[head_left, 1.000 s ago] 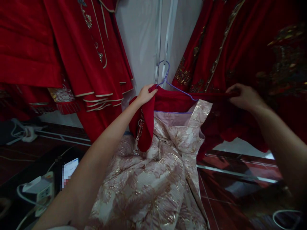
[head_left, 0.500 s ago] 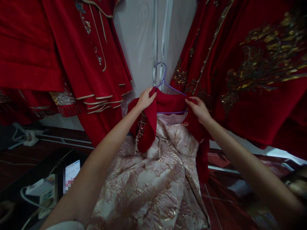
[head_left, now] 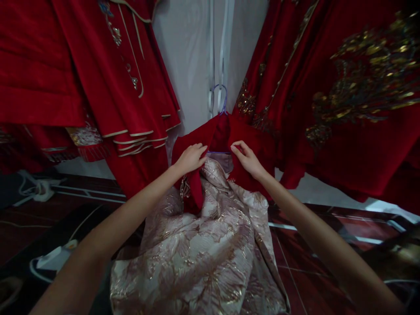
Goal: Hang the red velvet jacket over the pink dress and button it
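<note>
A red velvet jacket (head_left: pixel 256 144) hangs over a purple wire hanger (head_left: pixel 223 98) in front of a white wall. Under it on the same hanger hangs a pale pink and gold brocade dress (head_left: pixel 210 249), which spreads down toward me. My left hand (head_left: pixel 190 158) pinches the jacket's left front edge near the collar. My right hand (head_left: pixel 247 159) grips the jacket's right front edge. Both hands are closed on the red cloth, a short gap apart, with the dress's neckline showing between them.
Red embroidered garments hang at the left (head_left: pixel 82 74) and the right (head_left: pixel 344 96), close on both sides. A white power strip with cables (head_left: pixel 52 260) lies on the dark red tiled floor at lower left. More white cable (head_left: pixel 33 188) lies by the wall.
My right hand brought the jacket's right side in from far right over the hanger. Both hands have slid down from the shoulders to the front edges near the collar.
</note>
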The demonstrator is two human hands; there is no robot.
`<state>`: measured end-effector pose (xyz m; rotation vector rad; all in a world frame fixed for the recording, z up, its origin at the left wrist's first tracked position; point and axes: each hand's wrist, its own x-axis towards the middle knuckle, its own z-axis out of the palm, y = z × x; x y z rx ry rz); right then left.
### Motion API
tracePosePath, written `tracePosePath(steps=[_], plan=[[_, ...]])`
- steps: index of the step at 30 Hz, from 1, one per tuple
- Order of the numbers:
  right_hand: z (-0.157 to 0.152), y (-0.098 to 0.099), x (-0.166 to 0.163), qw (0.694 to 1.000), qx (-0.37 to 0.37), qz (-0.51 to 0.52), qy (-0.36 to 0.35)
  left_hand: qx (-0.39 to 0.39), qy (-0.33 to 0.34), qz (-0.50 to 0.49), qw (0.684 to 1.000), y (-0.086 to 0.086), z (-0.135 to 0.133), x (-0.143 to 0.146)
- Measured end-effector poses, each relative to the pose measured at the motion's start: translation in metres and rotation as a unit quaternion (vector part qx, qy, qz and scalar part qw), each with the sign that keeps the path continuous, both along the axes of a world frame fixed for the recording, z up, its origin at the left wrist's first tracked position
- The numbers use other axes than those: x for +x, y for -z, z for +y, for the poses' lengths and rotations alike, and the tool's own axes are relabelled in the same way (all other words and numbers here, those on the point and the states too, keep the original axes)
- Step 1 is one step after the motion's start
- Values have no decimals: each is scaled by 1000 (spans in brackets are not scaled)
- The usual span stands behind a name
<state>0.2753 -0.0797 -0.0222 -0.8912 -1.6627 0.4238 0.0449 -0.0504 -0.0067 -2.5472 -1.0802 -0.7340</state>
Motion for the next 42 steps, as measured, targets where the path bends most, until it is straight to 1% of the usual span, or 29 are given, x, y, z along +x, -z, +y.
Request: tracePosePath(steps=[2, 4, 6, 8, 10, 12, 14, 15, 17, 20, 25, 28, 30, 32, 38, 42], plan=[[-1, -1, -4, 1000, 3, 14, -4, -41, 31, -64, 997, 7, -8, 10], [-6, -2, -11, 999, -6, 36, -22, -79, 71, -169, 980, 11, -11, 26], [-12, -2, -18, 997, -27, 61, -45, -118, 109, -281, 946, 17, -12, 42], [-18, 0, -22, 993, -59, 72, -69, -156, 129, -377, 904, 25, -14, 56], [-22, 3, -22, 988, -99, 71, -91, -182, 118, -458, 862, 35, -18, 66], [-24, 7, -19, 982, -128, 82, -108, -187, 99, -522, 826, 45, -22, 71], [-24, 11, -14, 977, -138, 107, -119, -178, 89, -558, 805, 51, -26, 72], [-23, 13, -12, 975, -139, 119, -123, -171, 86, -563, 804, 53, -27, 72], [-21, 15, -9, 974, -134, 130, -131, -160, 82, -549, 816, 54, -28, 70], [-19, 16, -10, 980, -101, 108, -133, -160, 88, -508, 842, 52, -29, 65], [-21, 15, -16, 991, -68, 70, -95, -161, 86, -428, 885, 42, -34, 55], [-24, 14, -18, 993, -52, 75, -71, -122, 70, -347, 927, 35, -42, 51], [-26, 13, -18, 995, -36, 71, -53, -90, 68, -305, 946, 30, -46, 50], [-28, 11, -18, 998, -20, 57, -32, -79, 74, -292, 950, 27, -48, 50], [-37, 5, -20, 999, 15, 32, 9, -86, 89, -243, 962, 16, -50, 49], [-39, 7, -19, 999, 9, 38, 15, -79, 89, -222, 968, 10, -49, 49]])
